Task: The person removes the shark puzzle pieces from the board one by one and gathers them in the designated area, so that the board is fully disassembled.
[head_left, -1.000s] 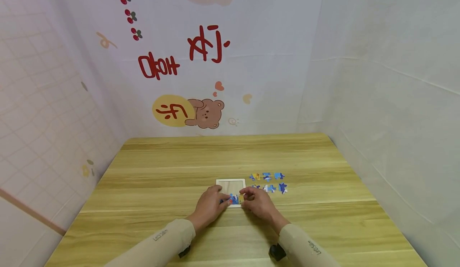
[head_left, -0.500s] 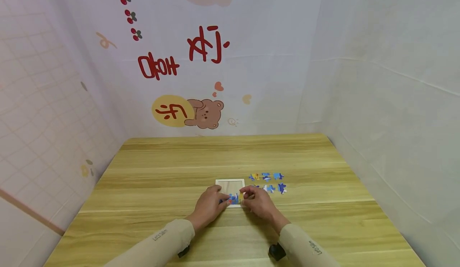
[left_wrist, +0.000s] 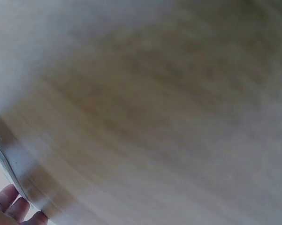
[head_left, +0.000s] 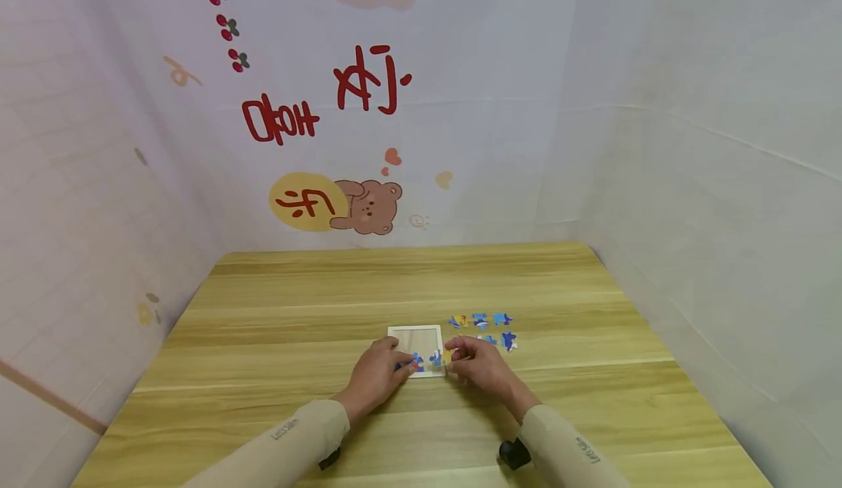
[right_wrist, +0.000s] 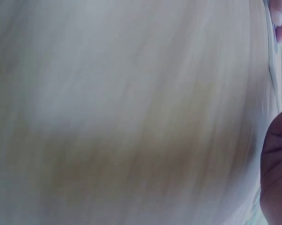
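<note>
In the head view a white-rimmed puzzle frame (head_left: 393,329) lies on the table, its upper part showing a bare base. My left hand (head_left: 376,370) holds the frame at its lower left, thumb and forefinger around a blue-and-red puzzle piece (head_left: 417,364) inside. Over the lower right rim, my right hand (head_left: 483,366) pinches a blue, white and yellow puzzle piece (head_left: 437,357), apart from the other piece. Only the left fingertips (left_wrist: 19,208) by the frame's edge show in the left wrist view. Right-hand fingers (right_wrist: 274,152) appear in the right wrist view; the pinched piece cannot be made out there.
Several loose puzzle pieces (head_left: 502,319) lie in two rows to the right of the frame, the nearer row partly behind my right hand. The wooden table (head_left: 296,283) ends at a printed back curtain (head_left: 500,166), with pale curtains on both sides.
The right-hand piece has come away from the blue-and-red one, moving right and up with my right hand. My left hand stays on the frame. The head view has shifted slightly.
</note>
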A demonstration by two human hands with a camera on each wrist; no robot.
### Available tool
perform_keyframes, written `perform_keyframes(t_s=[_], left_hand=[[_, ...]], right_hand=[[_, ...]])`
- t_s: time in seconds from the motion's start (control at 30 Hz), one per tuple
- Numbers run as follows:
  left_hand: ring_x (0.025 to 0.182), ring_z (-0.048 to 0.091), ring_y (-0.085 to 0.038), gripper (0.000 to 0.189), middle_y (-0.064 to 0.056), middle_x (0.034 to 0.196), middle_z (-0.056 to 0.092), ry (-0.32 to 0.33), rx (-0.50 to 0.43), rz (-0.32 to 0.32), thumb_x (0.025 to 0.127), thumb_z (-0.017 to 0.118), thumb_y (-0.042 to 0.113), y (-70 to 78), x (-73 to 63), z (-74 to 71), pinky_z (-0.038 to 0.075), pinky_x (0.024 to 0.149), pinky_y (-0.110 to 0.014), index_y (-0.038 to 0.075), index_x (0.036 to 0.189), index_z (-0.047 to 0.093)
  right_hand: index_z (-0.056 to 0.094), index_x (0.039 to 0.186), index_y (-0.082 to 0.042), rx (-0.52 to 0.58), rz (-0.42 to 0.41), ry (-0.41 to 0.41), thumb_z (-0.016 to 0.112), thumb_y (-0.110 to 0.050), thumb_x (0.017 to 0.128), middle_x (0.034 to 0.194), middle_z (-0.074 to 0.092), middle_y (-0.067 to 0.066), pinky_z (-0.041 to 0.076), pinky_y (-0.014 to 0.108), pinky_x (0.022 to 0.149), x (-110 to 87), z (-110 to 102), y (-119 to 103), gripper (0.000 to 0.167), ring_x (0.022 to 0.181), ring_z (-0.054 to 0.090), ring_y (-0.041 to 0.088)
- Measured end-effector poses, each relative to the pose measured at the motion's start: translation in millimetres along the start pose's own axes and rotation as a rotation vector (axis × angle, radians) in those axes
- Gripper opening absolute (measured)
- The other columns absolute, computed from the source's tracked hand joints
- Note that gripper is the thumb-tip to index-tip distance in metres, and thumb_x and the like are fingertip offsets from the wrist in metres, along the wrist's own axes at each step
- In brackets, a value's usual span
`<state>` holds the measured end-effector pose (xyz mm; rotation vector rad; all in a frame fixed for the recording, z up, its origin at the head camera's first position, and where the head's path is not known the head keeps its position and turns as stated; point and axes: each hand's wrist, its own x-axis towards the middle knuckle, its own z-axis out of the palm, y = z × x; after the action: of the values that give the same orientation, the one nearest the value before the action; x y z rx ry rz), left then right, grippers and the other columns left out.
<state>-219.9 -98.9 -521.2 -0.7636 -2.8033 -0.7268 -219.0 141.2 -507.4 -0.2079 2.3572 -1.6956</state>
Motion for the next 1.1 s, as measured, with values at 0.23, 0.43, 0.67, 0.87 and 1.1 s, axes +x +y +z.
perform_keyframes(t_s=[0.23, 0.43, 0.67, 0.87, 1.1], left_hand=[[0.112, 0.059, -0.04, 0.02, -0.025, 0.122, 0.061, 0.006, -0.003, -0.004, 0.09, 0.073, 0.022, -1.8, -1.7, -1.1, 0.048, 0.093, -0.053, 0.007, 0.103, 0.079], [0.112, 0.059, -0.04, 0.02, -0.025, 0.122, 0.061, 0.004, -0.013, -0.002, 0.09, 0.073, 0.021, -2.4, -2.2, -0.5, 0.048, 0.092, -0.053, 0.007, 0.103, 0.079], [0.111, 0.059, -0.039, 0.02, -0.024, 0.121, 0.061, 0.017, -0.005, -0.005, 0.09, 0.074, 0.022, -2.5, -2.6, 0.9, 0.048, 0.092, -0.053, 0.008, 0.103, 0.079], [0.114, 0.058, -0.04, 0.021, -0.024, 0.123, 0.06, 0.001, -0.011, -0.022, 0.09, 0.073, 0.022, -2.1, -3.2, 1.2, 0.047, 0.094, -0.053, 0.008, 0.105, 0.079], [0.115, 0.057, -0.039, 0.022, -0.023, 0.124, 0.06, -0.005, -0.011, -0.03, 0.091, 0.073, 0.023, -1.7, -3.3, 1.2, 0.046, 0.095, -0.053, 0.008, 0.106, 0.078]], right_hand=[[0.065, 0.118, 0.001, 0.005, 0.016, -0.052, 0.073, -0.006, 0.087, 0.092, 0.06, 0.007, 0.047, 0.029, 0.057, -7.5, -17.4, 8.6, 0.032, 0.071, 0.056, 0.019], [0.064, 0.118, 0.002, -0.007, 0.032, -0.056, 0.073, -0.006, 0.087, 0.092, 0.06, 0.007, 0.045, 0.029, 0.055, -12.3, -33.1, 15.1, 0.033, 0.071, 0.056, 0.018], [0.064, 0.113, 0.004, -0.041, 0.044, -0.075, 0.073, -0.003, 0.085, 0.089, 0.061, 0.005, 0.046, 0.026, 0.059, -13.7, -38.8, 21.7, 0.031, 0.077, 0.055, 0.016], [0.065, 0.11, 0.004, -0.082, 0.012, -0.077, 0.074, -0.002, 0.084, 0.085, 0.061, 0.003, 0.046, 0.025, 0.059, -13.3, -36.2, 24.7, 0.029, 0.076, 0.055, 0.015], [0.065, 0.109, 0.003, -0.11, 0.028, -0.052, 0.075, -0.003, 0.082, 0.083, 0.061, 0.003, 0.046, 0.024, 0.058, -14.4, -34.2, 23.0, 0.029, 0.071, 0.054, 0.013]])
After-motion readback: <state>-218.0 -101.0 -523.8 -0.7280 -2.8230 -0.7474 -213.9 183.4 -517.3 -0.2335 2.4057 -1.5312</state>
